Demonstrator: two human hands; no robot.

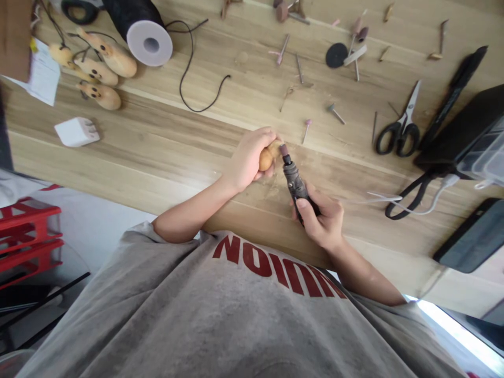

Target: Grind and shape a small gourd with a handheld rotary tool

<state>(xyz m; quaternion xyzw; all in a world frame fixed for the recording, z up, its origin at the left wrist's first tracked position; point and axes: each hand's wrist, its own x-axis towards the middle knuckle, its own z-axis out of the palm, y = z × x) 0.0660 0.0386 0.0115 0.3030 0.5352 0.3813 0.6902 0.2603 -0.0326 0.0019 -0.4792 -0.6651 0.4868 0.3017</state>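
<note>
My left hand [252,157] is wrapped round a small wooden gourd [265,159] above the wooden table [157,157]. A black rotary tool [295,185] is gripped in my right hand [323,214], with the thumb along its body. The tool's reddish-brown tip [284,150] is at the narrow end of the gourd; whether they touch cannot be told. Beyond my hands lie a pink-headed bit [307,123] and a green-headed bit [332,108].
Several carved gourds [118,60], a thread spool [149,43] and a white adapter [77,132] are at the left. At the right are scissors [405,126], a black pen [452,89], a black case [464,131], cables and a phone [470,235]. More bits lie along the back.
</note>
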